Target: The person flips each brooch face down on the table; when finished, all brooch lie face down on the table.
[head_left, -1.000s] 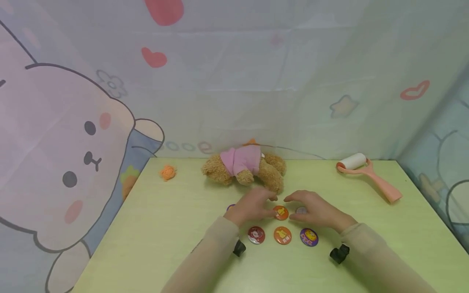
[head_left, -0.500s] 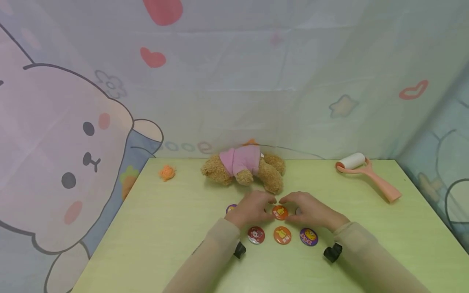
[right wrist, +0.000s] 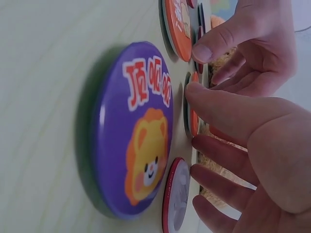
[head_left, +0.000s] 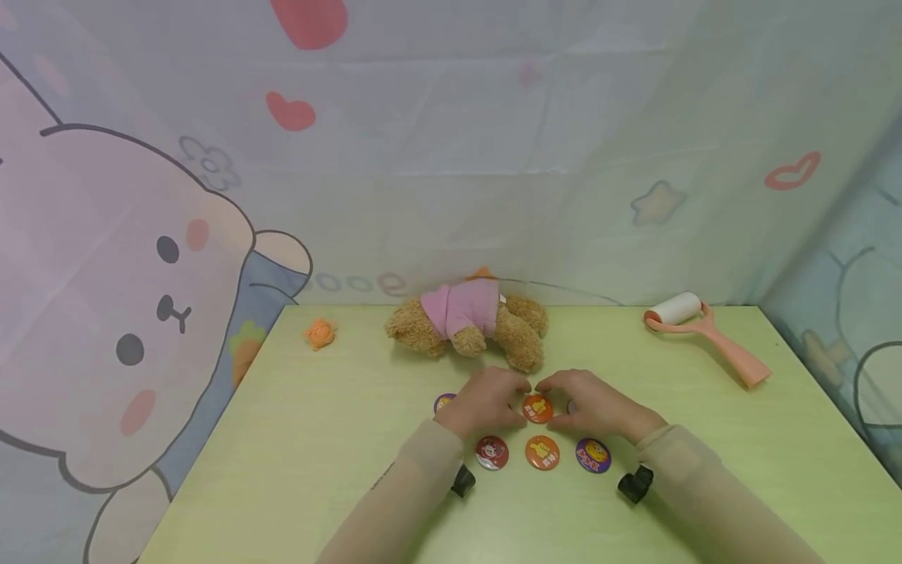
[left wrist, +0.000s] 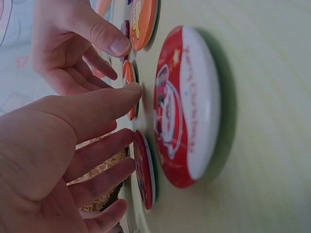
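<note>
Two rows of round pin badges lie on the table. An orange badge (head_left: 538, 408) in the back row sits between my hands, its rim at both thumb tips. My left hand (head_left: 485, 403) is on its left, fingers loosely bent, partly covering a red badge (left wrist: 145, 170). From the right comes my right hand (head_left: 595, 406), curved the same way, over a pale red-rimmed badge (right wrist: 176, 194). Neither hand pinches a badge. In the front row are a red-and-white badge (head_left: 492, 453), another orange badge (head_left: 543, 453) and a purple lion badge (head_left: 593, 455).
A purple badge (head_left: 445, 402) shows beside the left wrist. Behind the hands lies a teddy bear (head_left: 465, 317) in a pink top. An orange yarn-like ball (head_left: 320, 334) is at the back left, a lint roller (head_left: 708, 333) at the back right. A printed cloth (head_left: 451, 157) hangs behind the table.
My right hand has moved left, closer to the back-row orange badge and my left hand. The left hand has barely moved. The badges look unmoved on the table.
</note>
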### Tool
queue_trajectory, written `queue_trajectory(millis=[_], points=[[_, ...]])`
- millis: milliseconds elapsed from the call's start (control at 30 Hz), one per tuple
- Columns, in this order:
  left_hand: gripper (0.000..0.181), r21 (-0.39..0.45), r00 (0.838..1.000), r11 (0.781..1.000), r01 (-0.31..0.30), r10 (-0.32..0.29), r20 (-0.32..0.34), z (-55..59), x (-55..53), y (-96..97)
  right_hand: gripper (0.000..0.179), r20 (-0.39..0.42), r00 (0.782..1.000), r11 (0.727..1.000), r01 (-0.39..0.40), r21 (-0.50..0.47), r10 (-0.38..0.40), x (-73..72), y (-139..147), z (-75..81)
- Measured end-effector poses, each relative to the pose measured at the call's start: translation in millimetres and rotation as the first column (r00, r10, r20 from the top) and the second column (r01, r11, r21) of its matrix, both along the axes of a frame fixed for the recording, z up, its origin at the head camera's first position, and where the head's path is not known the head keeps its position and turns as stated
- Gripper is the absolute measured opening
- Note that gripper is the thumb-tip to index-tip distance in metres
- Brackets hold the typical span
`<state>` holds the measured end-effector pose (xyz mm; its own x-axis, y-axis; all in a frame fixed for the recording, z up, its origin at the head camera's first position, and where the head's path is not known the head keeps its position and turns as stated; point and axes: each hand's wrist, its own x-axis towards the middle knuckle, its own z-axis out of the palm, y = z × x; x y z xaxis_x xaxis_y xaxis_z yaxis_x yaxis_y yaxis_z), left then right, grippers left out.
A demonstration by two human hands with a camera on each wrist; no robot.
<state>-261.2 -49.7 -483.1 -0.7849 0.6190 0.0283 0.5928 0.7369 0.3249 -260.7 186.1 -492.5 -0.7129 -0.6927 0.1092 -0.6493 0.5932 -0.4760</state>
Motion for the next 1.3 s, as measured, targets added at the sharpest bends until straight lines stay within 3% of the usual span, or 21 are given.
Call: queue_trajectory(millis=[333, 800, 1300], points=[[0.044, 0.001, 1.0, 1.0, -0.01, 0.01, -0.02, 0.5, 3.0, 2.2, 0.042, -0.017, 1.0, 1.0, -0.006, 0.013, 0.006, -1.6, -2.8, 0.0], [0.035, 0.031, 1.0, 0.999, -0.023, 0.023, 0.0, 3.0, 6.6, 6.2, 0.034, -0.027, 1.0, 1.0, 0.0, -0.018, 0.0, 1.1, -5.0, -1.9], [0.033, 0.04, 1.0, 0.999, -0.01, 0.01, -0.022, 4.7, 6.6, 8.2, 0.041, -0.027, 1.0, 1.0, -0.008, -0.009, 0.007, -1.4, -6.4, -1.1]])
